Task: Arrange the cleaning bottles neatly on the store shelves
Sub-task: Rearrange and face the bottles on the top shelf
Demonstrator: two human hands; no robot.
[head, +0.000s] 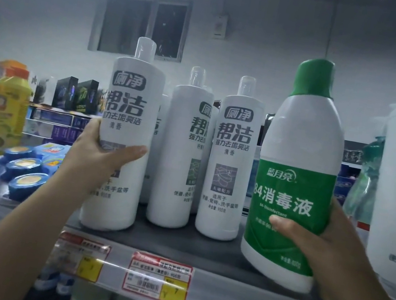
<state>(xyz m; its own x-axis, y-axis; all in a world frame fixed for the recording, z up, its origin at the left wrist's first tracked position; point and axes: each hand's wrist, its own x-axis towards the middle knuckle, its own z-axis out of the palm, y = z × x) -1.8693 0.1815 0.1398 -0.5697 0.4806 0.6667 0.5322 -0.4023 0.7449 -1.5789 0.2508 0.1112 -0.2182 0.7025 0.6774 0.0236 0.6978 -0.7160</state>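
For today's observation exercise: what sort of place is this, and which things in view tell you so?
Most likely a shop aisle. Price tags line the shelf edge, identical white bottles stand in rows, and more stocked shelves show behind.

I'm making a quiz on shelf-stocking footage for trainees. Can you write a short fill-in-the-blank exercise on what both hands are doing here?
1. The left hand grips a tall white cylindrical bottle with a ____ cap.
2. The right hand holds a white bottle with a green label and a ____ cap.
3. Round blue-rimmed tubs lie at the ____ end of the grey shelf.

Missing words: clear; green; left
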